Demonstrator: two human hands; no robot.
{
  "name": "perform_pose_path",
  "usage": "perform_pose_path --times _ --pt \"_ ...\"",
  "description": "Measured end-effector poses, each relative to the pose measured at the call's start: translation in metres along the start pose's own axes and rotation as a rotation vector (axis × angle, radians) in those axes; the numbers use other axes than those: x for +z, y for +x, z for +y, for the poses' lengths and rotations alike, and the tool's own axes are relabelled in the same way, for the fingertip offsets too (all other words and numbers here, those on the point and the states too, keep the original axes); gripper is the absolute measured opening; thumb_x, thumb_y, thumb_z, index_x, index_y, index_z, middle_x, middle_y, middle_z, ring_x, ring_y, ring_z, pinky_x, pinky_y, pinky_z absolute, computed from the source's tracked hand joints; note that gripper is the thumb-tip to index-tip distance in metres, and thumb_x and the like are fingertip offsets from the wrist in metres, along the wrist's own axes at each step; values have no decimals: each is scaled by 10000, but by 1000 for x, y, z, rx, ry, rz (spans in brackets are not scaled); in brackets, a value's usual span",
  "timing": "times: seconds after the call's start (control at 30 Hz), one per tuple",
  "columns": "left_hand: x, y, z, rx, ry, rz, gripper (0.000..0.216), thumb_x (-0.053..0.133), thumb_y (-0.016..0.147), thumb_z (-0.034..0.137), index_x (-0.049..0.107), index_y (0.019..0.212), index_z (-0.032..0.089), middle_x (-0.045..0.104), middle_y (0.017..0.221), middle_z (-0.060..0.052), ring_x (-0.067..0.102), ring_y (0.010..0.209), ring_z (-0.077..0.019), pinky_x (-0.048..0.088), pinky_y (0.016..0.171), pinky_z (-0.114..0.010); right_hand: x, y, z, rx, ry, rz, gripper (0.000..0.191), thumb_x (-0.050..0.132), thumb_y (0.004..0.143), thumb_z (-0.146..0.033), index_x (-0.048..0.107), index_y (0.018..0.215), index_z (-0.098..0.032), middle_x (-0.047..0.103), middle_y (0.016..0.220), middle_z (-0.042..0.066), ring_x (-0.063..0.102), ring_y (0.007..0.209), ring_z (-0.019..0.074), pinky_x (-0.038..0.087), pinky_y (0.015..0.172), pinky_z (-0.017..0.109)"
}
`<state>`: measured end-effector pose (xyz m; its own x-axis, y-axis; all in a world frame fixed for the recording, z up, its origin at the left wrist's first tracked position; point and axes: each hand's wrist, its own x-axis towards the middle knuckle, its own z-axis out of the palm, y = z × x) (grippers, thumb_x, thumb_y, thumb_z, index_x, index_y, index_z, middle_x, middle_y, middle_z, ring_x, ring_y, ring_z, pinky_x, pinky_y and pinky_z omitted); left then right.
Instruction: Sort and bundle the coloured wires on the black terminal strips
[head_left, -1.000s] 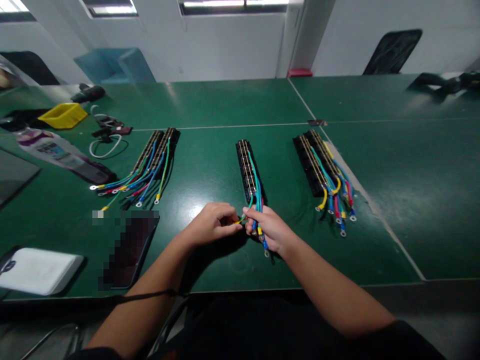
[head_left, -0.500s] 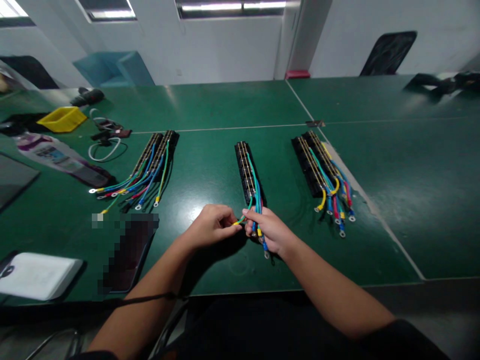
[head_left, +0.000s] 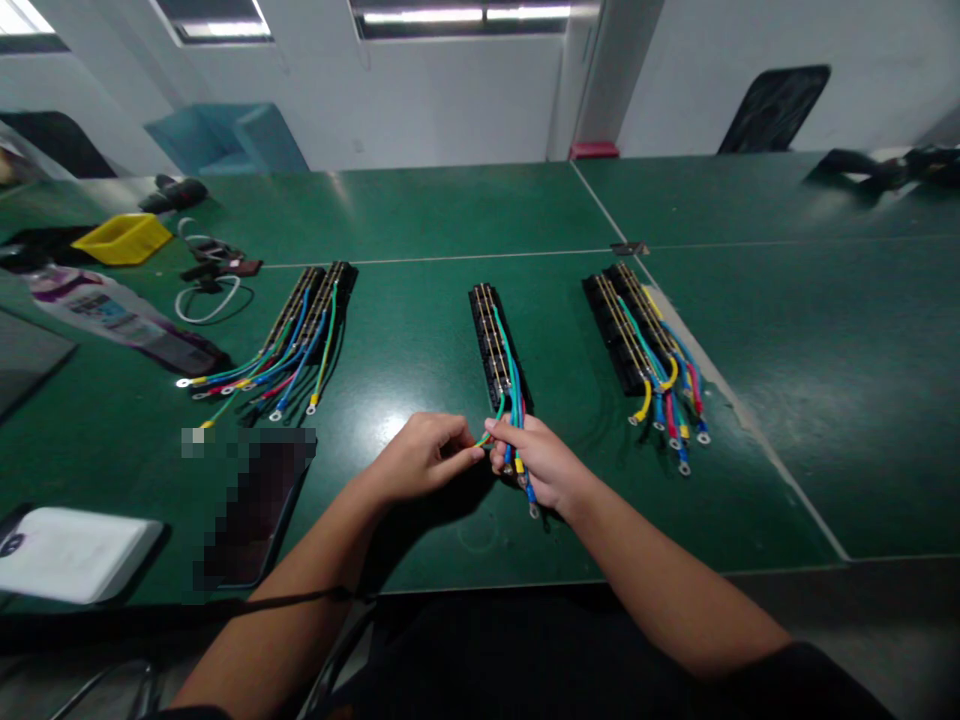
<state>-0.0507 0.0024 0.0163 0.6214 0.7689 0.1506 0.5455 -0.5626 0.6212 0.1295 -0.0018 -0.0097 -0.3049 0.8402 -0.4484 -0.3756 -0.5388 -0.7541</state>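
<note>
- A white case [head_left: 79, 553] and a dark phone [head_left: 259, 525] are lying on the green desk [head_left: 405, 210], toward eight or nine o'clock from the two hands.
- The right hand [head_left: 544, 460] is closing around a bundle of colored wires [head_left: 517, 405]; ring-ended tips are poking out below it.
- Just beside it, the left hand [head_left: 424, 455] is pinching a green wire [head_left: 501, 408] narrowly between thumb and fingers.
- At twelve o'clock from the hands, a black block [head_left: 491, 340] with metal strips is resting on the desk, the held wires trailing from its near end.
- At two o'clock, a right-side pair of wired blocks [head_left: 626, 325] is lying with ring ends pointing nearward.
- At ten o'clock, a left-side pair of wired blocks [head_left: 311, 310] is lying likewise, with a bottle [head_left: 124, 315] tipping sideways near its wire ends.
- Farther toward ten, a yellow tray [head_left: 124, 238] is sitting; beyond the desk at eleven, a teal armchair [head_left: 225, 135] is standing.
</note>
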Motion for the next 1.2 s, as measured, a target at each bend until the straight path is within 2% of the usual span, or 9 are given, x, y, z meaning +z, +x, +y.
perform_pose_path --times 0.23,0.5,0.8,1.03,1.2 --pt "-1 0 -1 -98 1 -37 245 587 852 364 617 743 146 651 673 -12 565 593 -101 362 546 -211 -1 1 1 -12 -32 -2 227 656 771 -260 463 678 -186 506 444 -50 472 380 78 369 416 193" --pt "-1 0 -2 -149 13 -19 238 628 816 367 614 719 151 650 650 4 560 564 -92 358 536 -207 -1 1 1 -10 -13 -6 259 698 740 -277 460 686 -189 504 453 -54 473 386 80 372 415 197" --pt "-5 0 3 -33 91 -54 264 512 909 351 597 753 155 621 682 -8 530 610 -104 344 589 -226 -1 1 1 -18 2 -3 297 730 710 -283 450 683 -189 491 465 -61 467 396 70 372 412 192" --pt "-4 1 3 -59 95 -77 212 584 861 336 593 744 159 604 667 9 508 587 -96 332 570 -218 1 0 1 -16 -2 0 306 742 701 -287 451 695 -191 489 479 -63 466 398 70 380 406 194" --pt "-3 0 5 -13 154 -74 266 491 920 330 556 730 155 562 642 10 468 567 -91 300 554 -222 3 -2 -2 2 14 18 302 738 700 -262 446 687 -186 475 490 -70 458 407 57 399 407 181"
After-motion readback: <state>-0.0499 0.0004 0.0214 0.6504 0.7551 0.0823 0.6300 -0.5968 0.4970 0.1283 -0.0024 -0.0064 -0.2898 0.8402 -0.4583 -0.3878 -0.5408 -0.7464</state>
